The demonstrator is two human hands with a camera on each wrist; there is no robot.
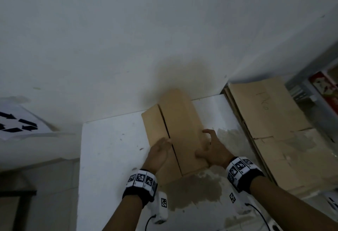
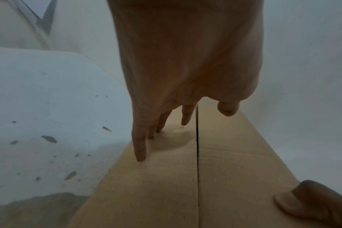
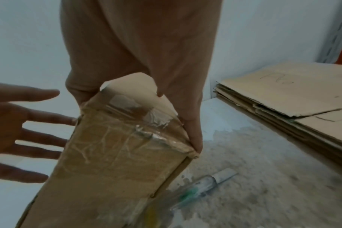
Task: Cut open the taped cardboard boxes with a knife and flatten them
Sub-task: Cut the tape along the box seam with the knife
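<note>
— Where have they got to, would you say?

— Past the cutting on this one, I'd judge. On the white worktop (image 1: 109,148) the cardboard box (image 1: 175,132) is up between the two hands, and the slit between its flaps (image 2: 197,154) runs dark and open all the way along. So this looks like the flattening step.

— And the pile off to the side?

— That stack of flattened cardboard (image 1: 270,121) lies beyond the right hand, well apart from the box, against the wall. Those look done.

— What are the hands doing?

— The right hand (image 1: 212,150) has its grip clamped on the box's near end, thumb one side, fingers (image 3: 193,135) hooked over the taped corner. Crinkled clear tape (image 3: 146,121) covers that face. The left hand (image 1: 159,150) is slack, fingers straight, fingertips (image 2: 140,154) resting on the left flap just beside the slit. It grasps nothing.

— The knife?

— There's a clear-handled tool (image 3: 203,186) lying on the worktop below the right hand, under the box. Too blurred to swear it's the knife.

— Next move?

— My guess: press the walls sideways until the box collapses. If the taped end resists, it'll want another cut first.
</note>
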